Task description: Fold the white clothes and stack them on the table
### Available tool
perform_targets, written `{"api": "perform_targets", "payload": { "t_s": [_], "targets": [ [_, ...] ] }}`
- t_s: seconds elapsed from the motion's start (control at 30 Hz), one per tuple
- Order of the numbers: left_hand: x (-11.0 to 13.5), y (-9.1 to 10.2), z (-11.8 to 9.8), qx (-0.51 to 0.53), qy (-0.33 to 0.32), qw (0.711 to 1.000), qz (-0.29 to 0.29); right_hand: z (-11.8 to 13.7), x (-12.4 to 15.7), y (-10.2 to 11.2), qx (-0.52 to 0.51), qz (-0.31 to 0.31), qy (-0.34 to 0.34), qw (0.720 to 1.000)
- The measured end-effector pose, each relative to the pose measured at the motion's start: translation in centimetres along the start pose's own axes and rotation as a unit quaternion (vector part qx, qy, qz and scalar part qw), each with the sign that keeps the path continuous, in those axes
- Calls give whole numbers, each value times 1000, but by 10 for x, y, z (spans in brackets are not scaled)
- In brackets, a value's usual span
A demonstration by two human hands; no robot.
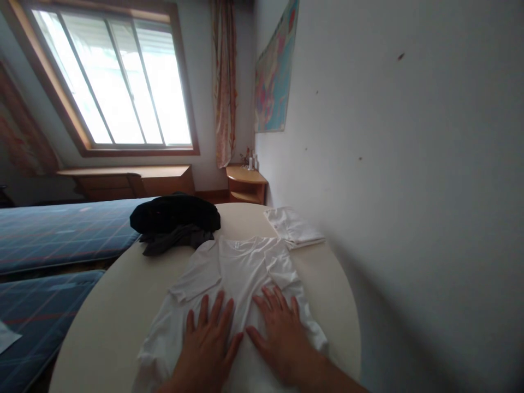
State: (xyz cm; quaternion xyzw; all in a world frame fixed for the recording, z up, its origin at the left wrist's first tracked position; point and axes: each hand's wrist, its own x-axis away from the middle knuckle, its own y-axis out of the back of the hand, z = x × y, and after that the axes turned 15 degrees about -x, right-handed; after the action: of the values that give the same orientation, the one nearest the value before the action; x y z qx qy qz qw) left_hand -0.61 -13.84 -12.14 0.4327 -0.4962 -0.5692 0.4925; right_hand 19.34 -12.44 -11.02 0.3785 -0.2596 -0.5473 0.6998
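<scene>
A white T-shirt (241, 267) lies spread on the round table (114, 305), its neckline toward the far side and its sleeves laid inward over the front. My left hand (208, 338) rests flat on the left half of the shirt, fingers spread. On the right half my right hand (282, 330) also lies flat, fingers apart and thumb pointing toward the left hand. Small wrinkles run through the cloth between and ahead of the hands. The shirt's near end is partly hidden by my hands and forearms.
Beyond the shirt, a folded white garment (295, 226) sits by the wall at the right. Dark clothes (176, 215) are heaped at the table's far left edge. Blue plaid mattresses (61, 229) lie to the left. The wall (409, 218) stands close along the right side.
</scene>
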Motion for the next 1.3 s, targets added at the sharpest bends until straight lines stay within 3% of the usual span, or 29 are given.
{"api": "perform_targets", "payload": {
  "t_s": [0.1, 0.2, 0.27, 0.4, 0.57, 0.73, 0.87, 0.97, 1.1, 1.2, 1.3],
  "targets": [
    [-21, 6, 9, -6, 4, 999, -53, -4, -15, 14, 7, -1, 1, 1000],
    [-55, 11, 18, -10, -32, 990, -137, -3, -30, 23, 17, -1, 19, 1000],
    [-78, 12, 24, -20, -22, 987, -158, 2, -38, 28, 22, 2, 33, 999],
    [-107, 7, 40, -38, 66, 992, -103, 12, -58, 47, 33, -18, 18, 999],
    [-103, -4, 64, -60, 129, 989, -39, 6, -93, 66, 67, -114, -45, 990],
    [-83, -3, 88, -75, 168, 983, 14, -4, -111, 52, 57, -73, -52, 994],
    [-80, 16, 101, -82, 185, 978, 56, -4, -119, 37, 37, -76, -32, 996],
    [-90, 33, 96, -111, 160, 979, 52, -5, -129, 37, 24, -80, -26, 996],
    [-112, 43, 73, -116, 34, 992, -41, -14, -141, 47, -11, -104, -52, 993],
    [-132, 38, 52, -65, -60, 993, -73, -31, -147, 56, -105, -197, -84, 971],
    [-150, 30, 33, -33, -105, 991, -78, -53, -151, 63, -230, -302, -67, 922]
  ]
}}
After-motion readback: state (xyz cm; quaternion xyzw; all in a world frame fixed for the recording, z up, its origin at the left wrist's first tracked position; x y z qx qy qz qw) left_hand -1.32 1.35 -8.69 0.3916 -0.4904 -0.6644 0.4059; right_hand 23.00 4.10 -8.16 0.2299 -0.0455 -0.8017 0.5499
